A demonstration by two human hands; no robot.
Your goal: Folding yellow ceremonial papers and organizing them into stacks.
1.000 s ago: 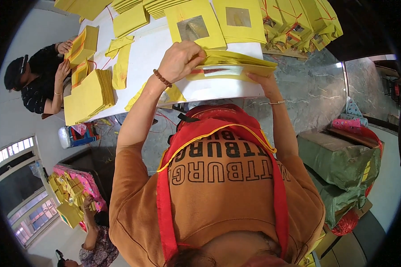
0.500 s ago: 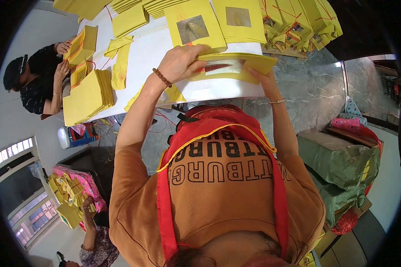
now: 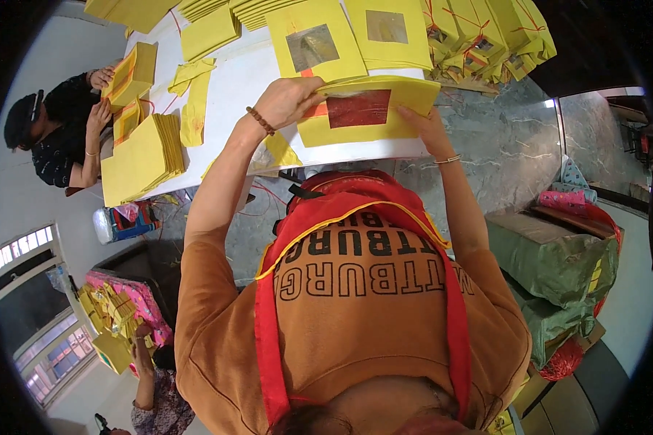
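Between my two hands a yellow paper packet [image 3: 374, 134] is held tilted above the table's near edge. A clear rectangular window in it shows something dark red. My left hand [image 3: 292, 101] grips its left end, thumb in front. My right hand [image 3: 426, 130] pinches the right end, fingers partly hidden behind it. Just beyond lie a windowed yellow packet [image 3: 312, 25] with an orange-red stripe and, to its right, a windowed yellow packet [image 3: 374, 54]. What lies inside the held packet cannot be made out further.
Stacks of yellow paper [image 3: 141, 163] and loose yellow strips [image 3: 194, 109] lie on the white table [image 3: 232, 94]. Red-tied yellow bundles [image 3: 479, 36] stand at the far right. A co-worker [image 3: 51, 138] handles packets at the left; another person sits lower left. Green-covered boxes [image 3: 551, 254] stand right.
The held packet has tipped so that its window faces up more fully, showing more red. Both hands have shifted slightly left with it, and the right hand is a little lower.
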